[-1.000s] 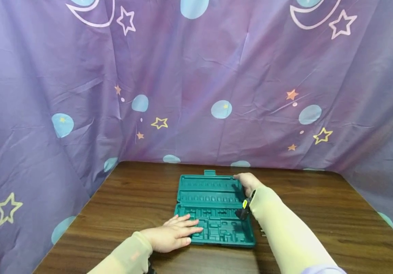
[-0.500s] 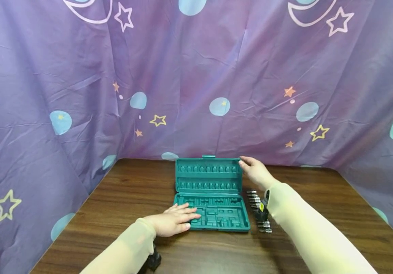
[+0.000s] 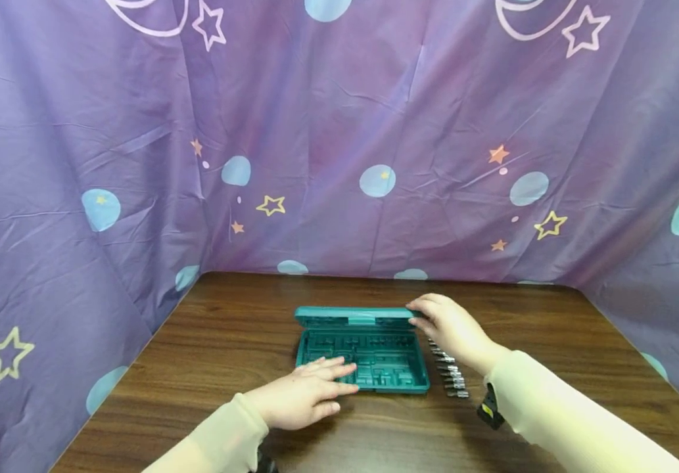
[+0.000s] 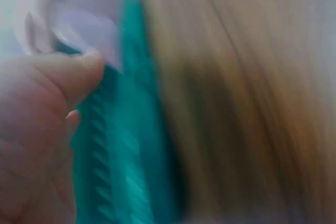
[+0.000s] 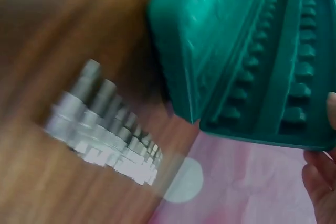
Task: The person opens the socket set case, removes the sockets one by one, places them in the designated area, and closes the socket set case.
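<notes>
Showing green tool case (image 3: 360,351) w/ lid (image 3: 351,316) half-lowered

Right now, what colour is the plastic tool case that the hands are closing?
The tool case is teal green all over, lid and tray alike; the head view shows it best.

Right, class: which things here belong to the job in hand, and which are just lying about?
In the job:
- case, green, half shut
- lid, gripped by right hand
- left hand, flat at the case's near edge

Lying about:
- sockets, in a row right of the case
- table
- cloth
</notes>
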